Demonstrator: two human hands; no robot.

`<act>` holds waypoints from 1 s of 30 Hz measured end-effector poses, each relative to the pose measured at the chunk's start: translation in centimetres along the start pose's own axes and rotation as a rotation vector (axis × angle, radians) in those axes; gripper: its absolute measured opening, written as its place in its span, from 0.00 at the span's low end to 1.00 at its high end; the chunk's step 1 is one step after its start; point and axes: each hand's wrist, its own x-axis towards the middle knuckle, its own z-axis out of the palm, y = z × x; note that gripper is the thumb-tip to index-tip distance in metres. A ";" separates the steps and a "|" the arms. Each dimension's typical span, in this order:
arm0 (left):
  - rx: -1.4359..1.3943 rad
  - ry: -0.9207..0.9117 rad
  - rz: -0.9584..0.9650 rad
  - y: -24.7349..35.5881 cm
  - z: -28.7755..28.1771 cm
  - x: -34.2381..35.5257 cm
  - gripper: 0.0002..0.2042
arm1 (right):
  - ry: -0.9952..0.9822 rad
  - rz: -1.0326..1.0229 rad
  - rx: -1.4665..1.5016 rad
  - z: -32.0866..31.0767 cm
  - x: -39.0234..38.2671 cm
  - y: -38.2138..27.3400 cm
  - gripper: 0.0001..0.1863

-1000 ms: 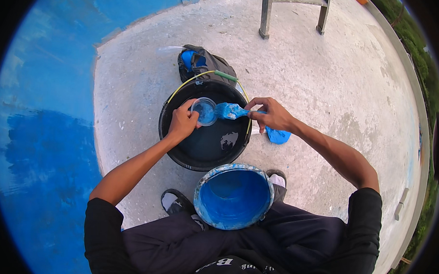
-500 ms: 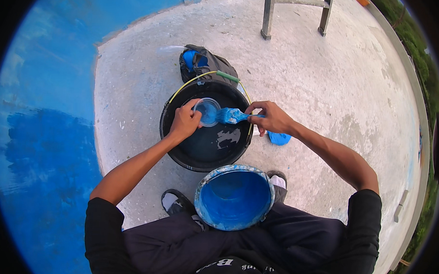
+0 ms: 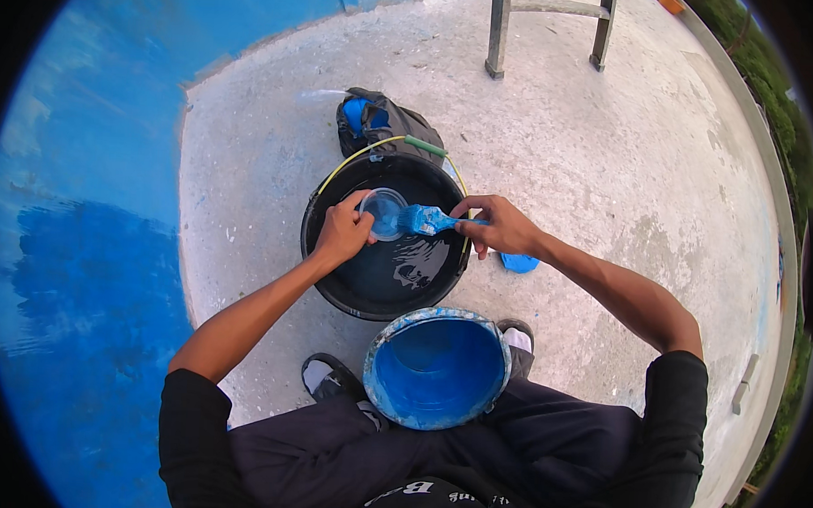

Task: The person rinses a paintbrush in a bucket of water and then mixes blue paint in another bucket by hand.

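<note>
Over a black bucket (image 3: 333,292) of dark liquid, my left hand (image 3: 343,229) grips a clear plastic cup (image 3: 384,216) by its rim, its open side toward me. My right hand (image 3: 501,226) pinches the handle of a paintbrush (image 3: 430,220) coated in blue paint. The bristles point left and reach the cup's right side; whether they are inside it I cannot tell. Nearer to me, between my legs, a bucket smeared with blue paint (image 3: 438,372) stands tilted with its mouth showing, blue inside. A yellow wire handle (image 3: 347,162) with a green grip arches over the black bucket's far side.
Behind the black bucket lies a dark plastic bag (image 3: 406,124) with something blue in it. A round blue item (image 3: 519,262) rests on the pale concrete floor (image 3: 598,153) below my right hand. Ladder legs (image 3: 497,38) stand at the far side. A blue-painted surface (image 3: 96,171) spans the left.
The ripples and reflection on the liquid in the black bucket have changed shape. Both hands keep their hold on the cup and paintbrush, nearly in place; the whole view has shifted slightly.
</note>
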 end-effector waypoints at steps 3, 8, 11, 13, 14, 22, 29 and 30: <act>0.016 -0.029 -0.003 0.5 -0.3 -0.2 0.20 | -0.003 -0.002 -0.043 0.1 0.1 0.5 0.17; 0.019 -0.025 0.001 0.7 -0.6 -0.4 0.20 | 0.039 -0.044 -0.135 -0.4 0.0 0.6 0.18; 0.022 -0.004 -0.020 0.5 -0.8 -0.5 0.20 | 0.041 -0.003 -0.063 -0.7 -0.1 0.6 0.17; 0.020 0.006 -0.027 0.5 -0.9 -0.6 0.20 | 0.011 0.093 0.068 -0.8 -0.3 0.2 0.17; 0.019 0.012 -0.031 0.5 -1.1 -0.7 0.20 | -0.021 0.120 0.173 -0.8 -0.3 0.2 0.17; 0.007 -0.007 -0.024 0.2 -1.1 -1.0 0.20 | -0.275 0.221 0.634 -1.6 0.5 2.7 0.15; -0.017 -0.007 -0.025 0.5 -1.0 -1.1 0.19 | -0.288 0.219 0.547 -1.4 0.0 1.9 0.16; -0.017 -0.005 -0.024 0.5 -1.0 -1.1 0.19 | -0.297 0.207 0.522 -1.4 -0.1 1.8 0.16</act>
